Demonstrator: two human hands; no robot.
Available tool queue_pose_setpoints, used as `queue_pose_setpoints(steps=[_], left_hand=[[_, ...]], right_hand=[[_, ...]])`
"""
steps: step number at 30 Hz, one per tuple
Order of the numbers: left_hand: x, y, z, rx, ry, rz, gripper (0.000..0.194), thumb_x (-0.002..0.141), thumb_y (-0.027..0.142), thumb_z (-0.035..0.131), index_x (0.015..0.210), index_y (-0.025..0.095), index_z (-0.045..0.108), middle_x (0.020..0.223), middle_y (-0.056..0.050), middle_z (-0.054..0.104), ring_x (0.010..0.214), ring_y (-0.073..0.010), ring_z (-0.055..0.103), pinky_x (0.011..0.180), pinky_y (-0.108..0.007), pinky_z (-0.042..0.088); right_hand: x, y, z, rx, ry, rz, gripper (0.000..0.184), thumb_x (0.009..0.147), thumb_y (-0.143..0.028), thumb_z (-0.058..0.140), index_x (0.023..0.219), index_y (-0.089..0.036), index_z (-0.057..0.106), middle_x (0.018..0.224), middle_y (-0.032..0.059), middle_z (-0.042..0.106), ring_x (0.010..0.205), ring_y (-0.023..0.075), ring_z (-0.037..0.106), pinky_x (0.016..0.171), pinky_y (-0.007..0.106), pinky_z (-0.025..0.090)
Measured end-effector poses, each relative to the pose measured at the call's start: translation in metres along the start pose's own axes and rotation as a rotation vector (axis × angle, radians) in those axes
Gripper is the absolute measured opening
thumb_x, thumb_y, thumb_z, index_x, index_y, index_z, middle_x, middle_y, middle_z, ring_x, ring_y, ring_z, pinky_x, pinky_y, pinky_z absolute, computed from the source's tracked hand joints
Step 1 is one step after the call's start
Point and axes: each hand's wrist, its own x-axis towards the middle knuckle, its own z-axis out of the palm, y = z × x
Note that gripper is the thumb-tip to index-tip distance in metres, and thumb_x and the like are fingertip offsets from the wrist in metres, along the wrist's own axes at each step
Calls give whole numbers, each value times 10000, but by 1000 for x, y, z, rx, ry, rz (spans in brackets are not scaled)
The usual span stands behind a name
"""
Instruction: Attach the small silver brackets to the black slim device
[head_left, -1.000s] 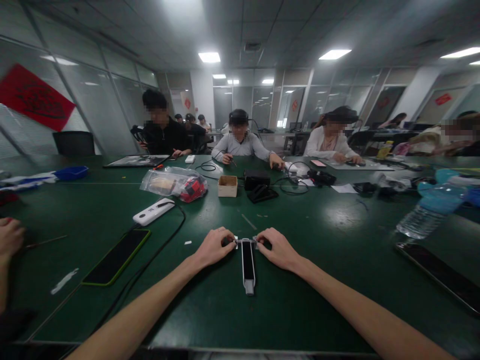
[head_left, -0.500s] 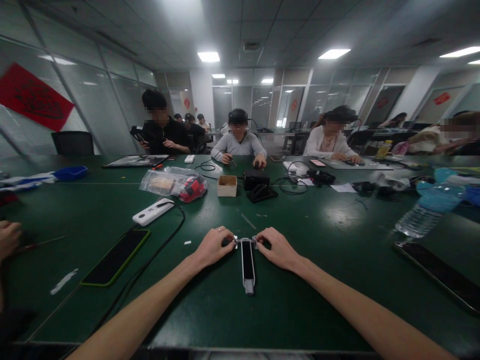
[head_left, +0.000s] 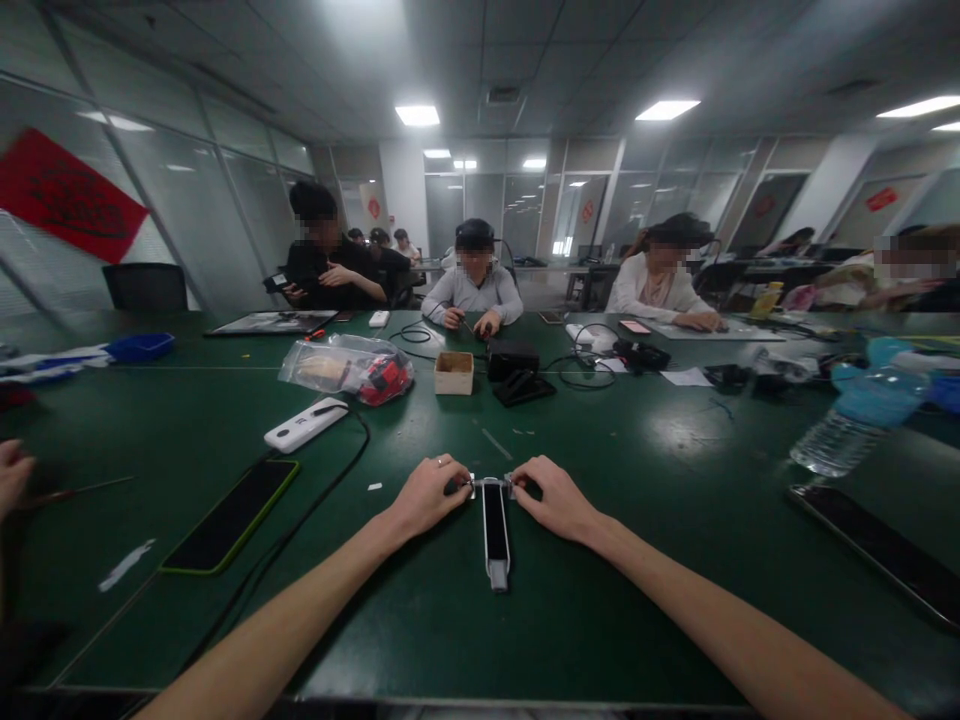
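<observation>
A slim device (head_left: 496, 525) with a long black face, a pale frame and a grey end piece lies on the green table, pointing toward me. A thin silver crossbar (head_left: 484, 482) runs along its far end, with a small shiny metal piece on either side. My left hand (head_left: 431, 493) is closed, thumb and fingers pinching the left metal piece (head_left: 472, 485). On the other side my right hand (head_left: 553, 497) pinches the right metal piece (head_left: 510, 486). The fingertips partly hide both pieces, so their exact kind cannot be made out.
A phone with a green edge (head_left: 231, 517), a white power bank (head_left: 306, 425) and its black cable lie left. Beyond are a plastic bag (head_left: 345, 370), a small box (head_left: 454, 374) and a black case (head_left: 514, 362). A bottle (head_left: 840, 440) and dark phone (head_left: 874, 550) are right. Several people sit around.
My hands and the slim device stay practically still. Across the table, a co-worker's hand has moved left, and the co-worker's hand at the left edge has drawn back slightly.
</observation>
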Motion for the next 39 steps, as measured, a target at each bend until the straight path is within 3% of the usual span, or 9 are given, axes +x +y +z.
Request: queue_pose_setpoints(steps=[8,14,19,39], left_hand=[[0,2,-2,-37,-8,-17,99,814,259,588,870,195,639,828,-12,618,730,-163,576,669,-270,427],[-1,3,-3,-85,2,-8,152,878,259,506,869,183,637,847,-31,617,735,-161,571,658,-262,425],[-1,1,1,-52,-21,9,131,855,242,536,938,194,626,867,-30,616,758,-166,580,678,-265,425],[-2,3,-3,-35,1,-43,145,817,311,582,871,193,648,830,-18,603,729,-163,573,641,-252,426]], right_hand=[[0,-2,-2,5,-19,19,104,850,-229,546,884,-177,629,817,41,610,767,169,533,671,316,456],[0,-3,-2,7,-27,15,113,856,-232,536,895,-177,628,827,41,610,778,170,531,686,324,459],[0,-4,-3,8,-32,28,116,852,-224,536,895,-169,629,831,46,613,785,173,532,692,329,461],[0,-5,-4,17,-51,51,124,854,-237,528,906,-177,624,863,46,620,806,176,534,708,324,461]])
